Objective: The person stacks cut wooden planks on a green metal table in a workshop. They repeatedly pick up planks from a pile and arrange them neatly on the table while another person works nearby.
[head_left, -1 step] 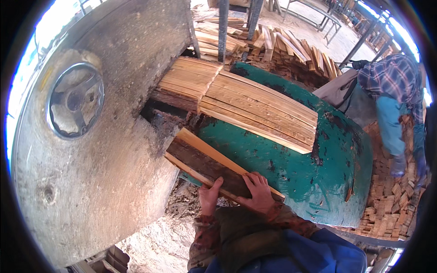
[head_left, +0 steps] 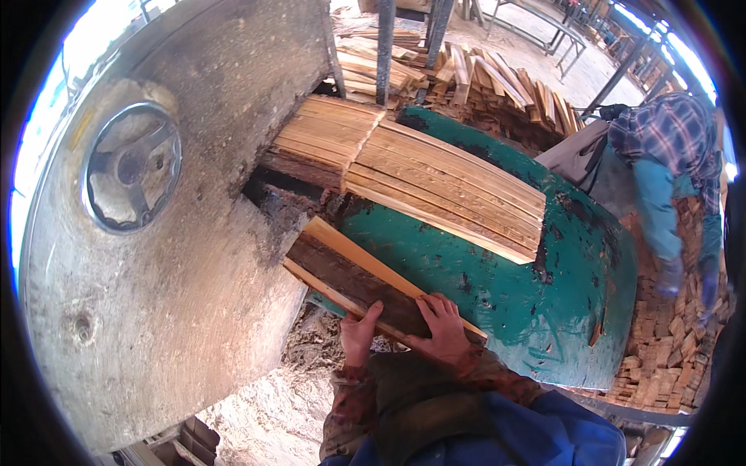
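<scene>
Presently, the left hand point(head_left: 359, 337) grips 1 dark-faced board point(head_left: 336, 272), its thumb on top and the other fingers hidden; the right hand point(head_left: 443, 330) is clamped on it also, the fingers slightly apart. This board is slanting before the person's body, near the worn panel point(head_left: 179, 311) and beside the green table point(head_left: 474, 303), which bears stacked planks point(head_left: 447, 194). Near the handwheel point(head_left: 132, 167), 1 yellow strip point(head_left: 81, 129) is too blurred for reading.

No readable text, labels, numbers or signs.
</scene>
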`<state>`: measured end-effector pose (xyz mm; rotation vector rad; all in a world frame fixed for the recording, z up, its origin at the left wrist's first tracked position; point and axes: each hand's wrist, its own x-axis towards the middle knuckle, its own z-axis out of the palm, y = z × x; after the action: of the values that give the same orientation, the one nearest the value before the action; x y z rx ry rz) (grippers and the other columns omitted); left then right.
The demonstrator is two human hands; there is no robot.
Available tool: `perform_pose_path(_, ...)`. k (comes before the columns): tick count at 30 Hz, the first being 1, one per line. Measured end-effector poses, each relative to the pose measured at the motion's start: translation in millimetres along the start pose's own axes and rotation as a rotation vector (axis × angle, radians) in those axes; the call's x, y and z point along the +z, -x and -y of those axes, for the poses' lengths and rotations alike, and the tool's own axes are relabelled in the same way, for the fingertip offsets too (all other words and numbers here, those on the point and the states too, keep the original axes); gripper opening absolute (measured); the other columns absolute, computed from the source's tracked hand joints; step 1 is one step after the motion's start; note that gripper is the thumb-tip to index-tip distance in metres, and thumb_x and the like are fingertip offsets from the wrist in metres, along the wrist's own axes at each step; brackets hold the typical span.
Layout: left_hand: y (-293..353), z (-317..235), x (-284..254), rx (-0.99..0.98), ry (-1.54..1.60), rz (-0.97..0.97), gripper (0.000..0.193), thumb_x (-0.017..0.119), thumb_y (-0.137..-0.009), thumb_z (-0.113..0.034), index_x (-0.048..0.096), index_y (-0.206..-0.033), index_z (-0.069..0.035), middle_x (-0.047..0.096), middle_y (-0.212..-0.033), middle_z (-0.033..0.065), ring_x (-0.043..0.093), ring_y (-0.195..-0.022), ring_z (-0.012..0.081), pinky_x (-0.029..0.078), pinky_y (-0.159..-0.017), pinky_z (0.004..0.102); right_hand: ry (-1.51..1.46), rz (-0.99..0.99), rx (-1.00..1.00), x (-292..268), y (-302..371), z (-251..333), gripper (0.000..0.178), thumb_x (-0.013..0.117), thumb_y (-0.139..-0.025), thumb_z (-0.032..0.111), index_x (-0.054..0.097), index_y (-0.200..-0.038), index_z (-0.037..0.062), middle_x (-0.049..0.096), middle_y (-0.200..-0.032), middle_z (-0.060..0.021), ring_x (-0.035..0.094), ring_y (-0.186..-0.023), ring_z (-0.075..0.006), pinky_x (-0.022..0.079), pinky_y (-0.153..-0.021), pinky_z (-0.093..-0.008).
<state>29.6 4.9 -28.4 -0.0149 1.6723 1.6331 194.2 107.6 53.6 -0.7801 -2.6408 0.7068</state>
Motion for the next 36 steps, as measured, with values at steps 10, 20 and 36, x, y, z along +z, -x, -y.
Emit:
perform_pose_path(10, 11, -20, 9, 0.095, 0.042, 0.022, 0.036, 0.080, -0.079, -0.017, 0.067, -0.105, 0.004, 0.068, -0.100, 0.0043, 0.061, -0.088, 0.0110, 0.050, -0.078, 0.0274, -0.050, 0.117, -0.092, -10, -7, -12, 0.076, 0.078, -0.073, 0.035, 0.048, -0.132, -0.0030, 0.048, -0.130, -0.0200, 0.043, -0.124, -0.0390, 0.036, -0.103, -0.0471)
perform_pose_path(20, 22, -45, 10, 0.041, -0.079, 0.002, 0.038, 0.079, -0.079, -0.020, 0.068, -0.104, 0.005, 0.070, -0.096, 0.0058, 0.063, -0.085, 0.0122, 0.052, -0.077, 0.0294, -0.328, 0.091, 0.013, 11, -95, -10, 0.070, 0.075, -0.083, 0.024, 0.041, -0.138, -0.0046, 0.050, -0.132, -0.0227, 0.050, -0.123, -0.0361, 0.045, -0.097, -0.0389)
perform_pose_path(36, 9, -14, 1, -0.004, 0.063, 0.074, 0.038, 0.079, -0.079, -0.019, 0.066, -0.107, 0.003, 0.071, -0.097, 0.0074, 0.065, -0.087, 0.0142, 0.052, -0.079, 0.0304, -0.421, -0.246, 0.307, 65, -212, -17, 0.086, 0.077, -0.079, 0.024, 0.030, -0.147, 0.0008, 0.049, -0.131, -0.0224, 0.055, -0.117, -0.0349, 0.050, -0.092, -0.0408)
